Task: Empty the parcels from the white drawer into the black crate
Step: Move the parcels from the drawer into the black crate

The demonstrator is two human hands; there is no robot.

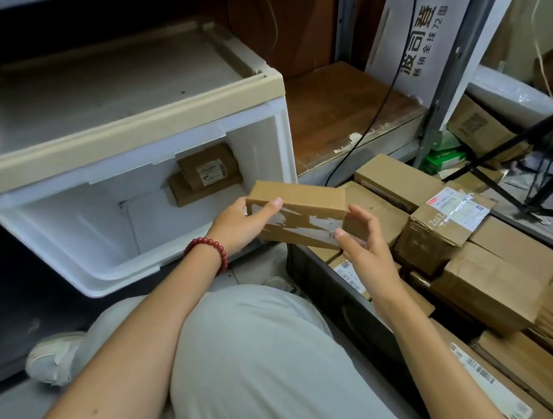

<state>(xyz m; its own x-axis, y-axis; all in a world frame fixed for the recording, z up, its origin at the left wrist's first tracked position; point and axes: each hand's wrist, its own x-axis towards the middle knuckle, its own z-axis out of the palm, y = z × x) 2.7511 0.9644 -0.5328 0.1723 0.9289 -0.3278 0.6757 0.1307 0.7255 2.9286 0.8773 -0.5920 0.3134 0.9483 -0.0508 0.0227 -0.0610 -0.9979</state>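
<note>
The white drawer point(75, 239) stands open to your left, and deep in its back right corner two parcels point(207, 174) lie stacked flat, so the emptying is not yet done. Just off the drawer's front right corner your left hand point(235, 226), the one with the red bead bracelet point(209, 251), grips the left end of the held parcel point(300, 217), thumb laid across its front face and fingers behind. The parcel's long axis runs away from the drawer, sloping slightly down to the right, so its far end already reaches over the near corner of the black crate point(325, 283). Your right hand point(366, 250) pinches that far lower corner, thumb in front and fingers curled behind. The crate sits just right of the drawer and is heaped with cardboard boxes point(480, 255), which leaves little bare floor in it. The right hand is the nearer one to the crate, so it looks best placed to lead; the move probably wants the parcel carried rightward along its own length and laid flat on top of the pile
</note>
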